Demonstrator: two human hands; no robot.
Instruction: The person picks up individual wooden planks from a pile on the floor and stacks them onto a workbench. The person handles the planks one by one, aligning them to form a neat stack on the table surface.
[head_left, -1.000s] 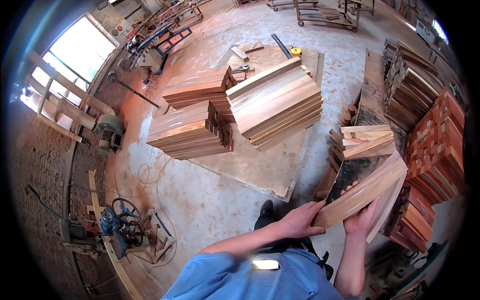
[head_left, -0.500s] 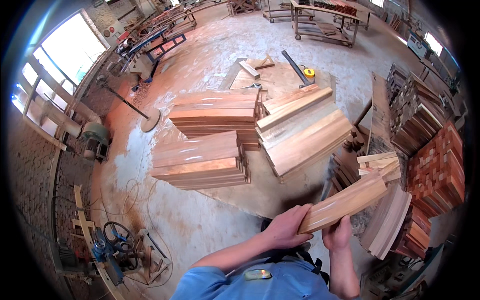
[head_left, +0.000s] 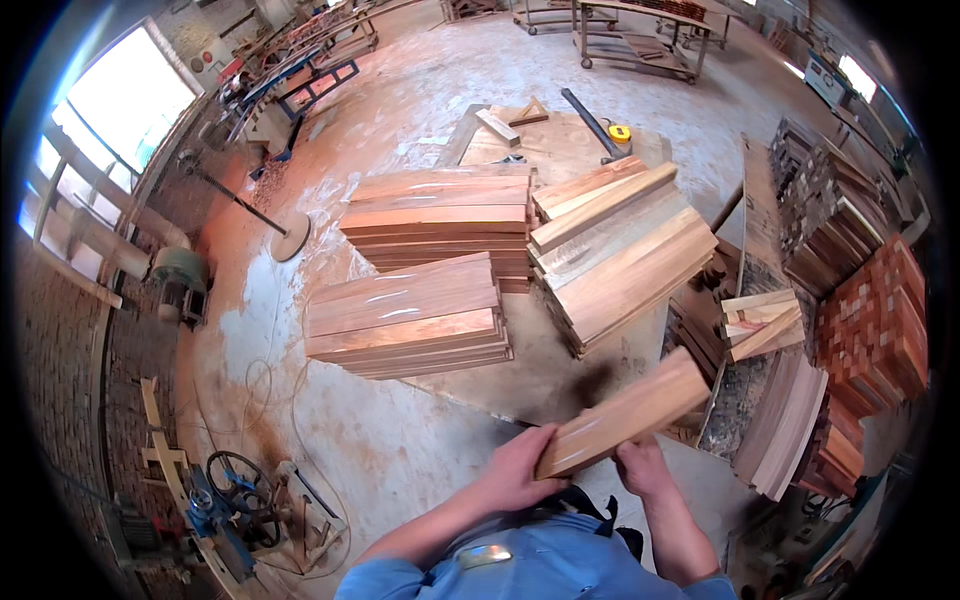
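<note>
A reddish wooden board (head_left: 628,413) is held tilted in front of me, its far end up to the right. My left hand (head_left: 520,468) grips its near end from the left. My right hand (head_left: 640,465) holds it from underneath. Ahead on a flat sheet on the floor stand three stacks of similar boards: a near left stack (head_left: 405,315), a far stack (head_left: 440,215) and a slanted right stack (head_left: 625,250).
More cut timber piles (head_left: 850,300) and a few loose boards (head_left: 760,320) crowd the right side. A small machine with a wheel (head_left: 235,490) and cables lie at lower left. A yellow tape measure (head_left: 620,133) sits beyond the stacks. Trolleys (head_left: 640,40) stand far off.
I have turned left from the right-hand pile with the board in both hands. The board has swung toward the stacks, which now lie nearer the middle of the view.
</note>
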